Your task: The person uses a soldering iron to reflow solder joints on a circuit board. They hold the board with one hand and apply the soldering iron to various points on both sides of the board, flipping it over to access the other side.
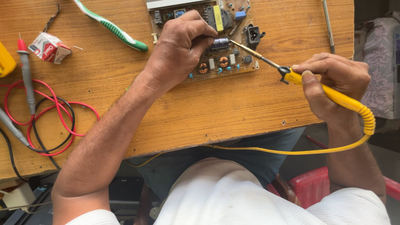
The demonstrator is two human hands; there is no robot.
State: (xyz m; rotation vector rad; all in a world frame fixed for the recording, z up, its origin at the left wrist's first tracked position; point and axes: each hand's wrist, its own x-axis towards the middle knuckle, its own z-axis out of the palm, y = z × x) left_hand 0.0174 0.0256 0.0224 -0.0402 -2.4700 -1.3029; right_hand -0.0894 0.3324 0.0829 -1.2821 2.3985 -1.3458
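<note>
Below, a wooden table (pixel 233 104) fills most of the view, and the person sits close to its near edge. On the far side of the table lies a circuit board (pixel 216 66) with many small parts: copper coils, a black socket and a dark cylinder-shaped capacitor (pixel 219 43). The left hand (pixel 179 46) rests on the board, palm down, and its fingers are curled together around the capacitor, so the thumb and the fingertips press on it from two sides. The right hand (pixel 333 83) is over the right edge of the table, and its fingers are closed tight on the yellow handle of a soldering iron (pixel 329 93), with the thumb lying along the top of the handle. The metal tip of the iron points to the left and reaches the board just beside the capacitor; I cannot tell if it really touches a part. A yellow cable (pixel 291 151) goes from the end of the handle down and across the front of the table. At the left side lie red and black test leads (pixel 46 121) in loops, with a grey probe (pixel 26 73) near them. A green and white toothbrush (pixel 114 28) lies beside the board, and a small red and white box (pixel 49 47) is further left.
</note>
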